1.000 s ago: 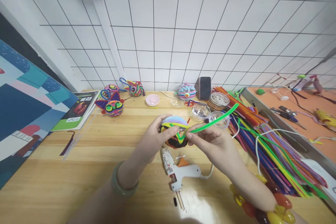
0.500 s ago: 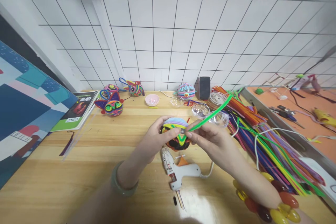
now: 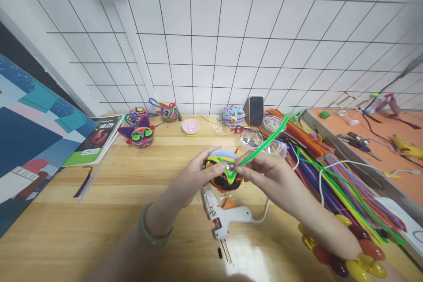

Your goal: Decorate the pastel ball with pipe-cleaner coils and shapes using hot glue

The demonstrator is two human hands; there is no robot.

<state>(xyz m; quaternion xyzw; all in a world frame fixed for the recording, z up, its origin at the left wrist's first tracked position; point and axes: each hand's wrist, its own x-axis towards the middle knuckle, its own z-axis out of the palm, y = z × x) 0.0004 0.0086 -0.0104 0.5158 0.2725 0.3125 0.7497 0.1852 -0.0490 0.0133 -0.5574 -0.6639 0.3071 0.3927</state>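
My left hand (image 3: 198, 174) is wrapped round the side of a colourful ball (image 3: 222, 154) covered in pipe cleaners, its thumb pressing on the front. Bands of light blue, purple and yellow cross the ball's top, and its lower front is dark with orange. A green and yellow V shape lies on that front. My right hand (image 3: 264, 172) pinches a bright green pipe cleaner (image 3: 269, 141), whose free end points up and right. The pinched end is against the ball by my left thumb, where the fingers partly hide it. A white hot glue gun (image 3: 228, 218) lies just below the ball.
Finished pipe-cleaner balls (image 3: 142, 135) stand at the back left near a magazine (image 3: 99, 139). At the back are a pink bowl (image 3: 191, 126), clear plastic half-shells (image 3: 251, 139) and a dark phone (image 3: 256, 111). Bundles of pipe cleaners (image 3: 330, 185) fill the right, beside an orange-topped surface (image 3: 405, 189).
Both hands keep the same hold on the ball and the green pipe cleaner. The view has shifted slightly, and the right forearm sits a little further right and lower.
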